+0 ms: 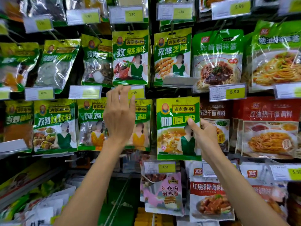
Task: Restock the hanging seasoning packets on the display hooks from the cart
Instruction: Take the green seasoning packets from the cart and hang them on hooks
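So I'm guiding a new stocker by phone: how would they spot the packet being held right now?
Find the dark vertical gap between the two hook panels. Just right of it, in the middle row, the right hand pinches a green and yellow packet by its right edge. Unlike the packets to its right, which are brown and red, it shows a bowl of yellow soup, and its top hole is free of any hook.

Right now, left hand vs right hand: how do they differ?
The left hand is open, fingers spread, and holds nothing; the right hand has a grip on the curry packet. The left hand reaches higher, up to a price tag; the right hand sits lower, at the packet's right edge. Both are bare.
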`<state>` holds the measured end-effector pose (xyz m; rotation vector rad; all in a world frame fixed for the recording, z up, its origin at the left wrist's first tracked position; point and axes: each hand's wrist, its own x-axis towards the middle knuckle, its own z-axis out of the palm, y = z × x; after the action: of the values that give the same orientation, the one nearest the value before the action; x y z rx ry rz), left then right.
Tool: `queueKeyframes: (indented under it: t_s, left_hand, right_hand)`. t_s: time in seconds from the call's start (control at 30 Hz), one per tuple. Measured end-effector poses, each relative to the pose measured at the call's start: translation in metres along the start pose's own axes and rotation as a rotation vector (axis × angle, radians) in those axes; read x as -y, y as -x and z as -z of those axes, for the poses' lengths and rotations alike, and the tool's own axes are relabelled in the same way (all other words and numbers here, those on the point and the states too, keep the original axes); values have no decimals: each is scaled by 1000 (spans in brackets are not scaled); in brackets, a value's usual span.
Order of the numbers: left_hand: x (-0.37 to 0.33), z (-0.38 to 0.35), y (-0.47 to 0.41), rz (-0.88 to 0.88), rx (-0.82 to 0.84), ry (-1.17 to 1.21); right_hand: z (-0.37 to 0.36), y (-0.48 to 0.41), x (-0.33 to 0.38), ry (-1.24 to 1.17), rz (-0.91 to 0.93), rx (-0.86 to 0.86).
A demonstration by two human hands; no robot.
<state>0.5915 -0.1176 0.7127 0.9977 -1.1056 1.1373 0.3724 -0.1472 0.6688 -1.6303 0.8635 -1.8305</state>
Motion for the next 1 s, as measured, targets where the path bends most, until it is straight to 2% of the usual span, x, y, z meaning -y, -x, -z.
queueKeyframes:
  t_s: [0.2, 0.53, 1.0]
  left_hand:
    - [17, -32, -13, -220, 112, -126]
    - [25, -44, -6, -201, 121, -65]
    - [22, -46, -8, -190, 92, -37]
  right_hand:
    - [-1, -19, 7, -45, -19, -49]
    - [-1, -25, 3, -82, -150, -57]
    - [-26, -71, -32, 173, -227, -208]
